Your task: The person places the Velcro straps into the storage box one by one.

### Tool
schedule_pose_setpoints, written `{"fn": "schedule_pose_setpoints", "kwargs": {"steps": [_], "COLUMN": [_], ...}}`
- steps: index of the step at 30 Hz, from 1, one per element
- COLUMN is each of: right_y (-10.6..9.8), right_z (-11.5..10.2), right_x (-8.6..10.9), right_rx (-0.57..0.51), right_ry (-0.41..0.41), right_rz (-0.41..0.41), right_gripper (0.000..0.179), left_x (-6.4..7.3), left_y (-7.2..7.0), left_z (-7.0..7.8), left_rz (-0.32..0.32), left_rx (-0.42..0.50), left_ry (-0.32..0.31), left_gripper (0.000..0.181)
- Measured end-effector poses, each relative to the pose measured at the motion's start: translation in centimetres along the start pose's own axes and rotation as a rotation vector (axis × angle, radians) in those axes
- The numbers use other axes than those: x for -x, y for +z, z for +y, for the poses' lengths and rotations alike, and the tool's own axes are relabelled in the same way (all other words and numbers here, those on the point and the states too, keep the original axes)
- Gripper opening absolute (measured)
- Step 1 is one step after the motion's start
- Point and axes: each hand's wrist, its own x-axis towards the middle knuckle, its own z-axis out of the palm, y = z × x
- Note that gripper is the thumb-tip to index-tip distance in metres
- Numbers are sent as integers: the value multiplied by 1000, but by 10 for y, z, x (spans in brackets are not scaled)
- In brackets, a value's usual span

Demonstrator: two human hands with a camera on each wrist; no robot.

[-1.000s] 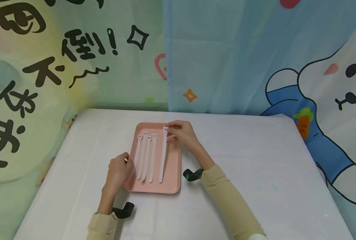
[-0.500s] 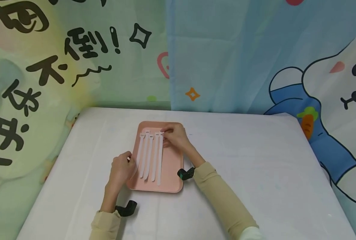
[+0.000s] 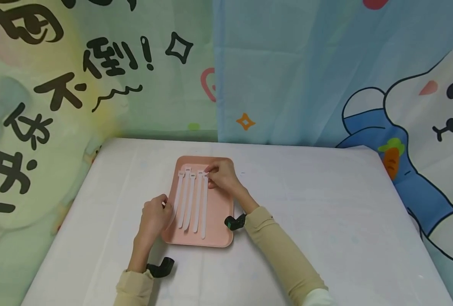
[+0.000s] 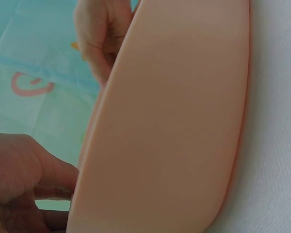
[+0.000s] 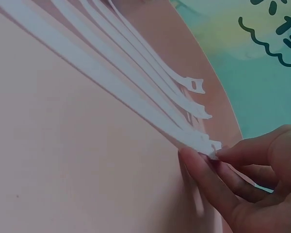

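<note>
Several white hook-and-loop cable ties [image 3: 189,204] lie side by side lengthwise in a pink tray [image 3: 220,216], their slotted heads at the far end. My right hand [image 3: 221,175] pinches the head of the rightmost cable tie [image 5: 150,116] between thumb and fingers, close beside the neighbouring heads. My left hand [image 3: 155,216] is at the tray's near left side, fingers bent. In the left wrist view its fingers reach over the rim and the fingertips are hidden behind the tray wall. I cannot tell whether they hold the leftmost tie's tail.
The tray stands on a white-covered table [image 3: 306,204]. A printed cloth backdrop [image 3: 279,76] rises behind the table's far edge. Each wrist wears a black camera mount [image 3: 161,267].
My right hand has moved left with the rightmost cable tie, which now lies close beside the others instead of apart from them. My left hand has stayed at the tray's left side.
</note>
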Motion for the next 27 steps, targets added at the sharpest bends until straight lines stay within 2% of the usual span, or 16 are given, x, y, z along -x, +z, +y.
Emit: {"fn": "schedule_pose_setpoints", "kwargs": {"steps": [8,18,27], "right_y": [-1,2,2], "right_z": [2,0,-1], "right_x": [2,2,3], "right_rx": [20,118,95], "right_ry": [-3,-53,-52], "right_rz": [21,57,67], "right_gripper": [16,18,20], "left_x": [2,2,1], "left_y": [2,0,1], "left_z": [1,1,1], "left_rz": [-2,3,5], "left_rx": [0,-6,-2], "left_ry": [11,-1,-8], "left_gripper": [15,16,16]}}
